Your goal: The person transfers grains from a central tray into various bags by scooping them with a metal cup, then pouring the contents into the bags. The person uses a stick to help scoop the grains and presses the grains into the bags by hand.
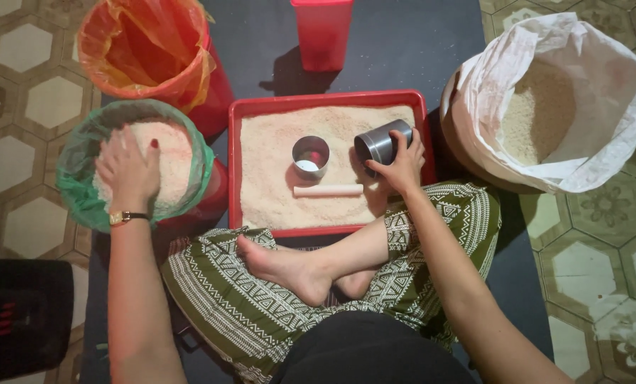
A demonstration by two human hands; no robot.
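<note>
Your right hand (403,160) wraps its fingers around a metal cup (380,142), tipped on its side over the rice in the red tray (261,107), mouth pointing left. Your left hand (127,171) lies flat, fingers spread, on rice in the green-lined bucket (73,178), well left.

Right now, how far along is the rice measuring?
Done: the green-lined bucket already holds rice, with the left hand pressing on it. In hand: the right hand tilts a metal cup over the red tray. Left: the orange-lined bucket looks empty.
</note>
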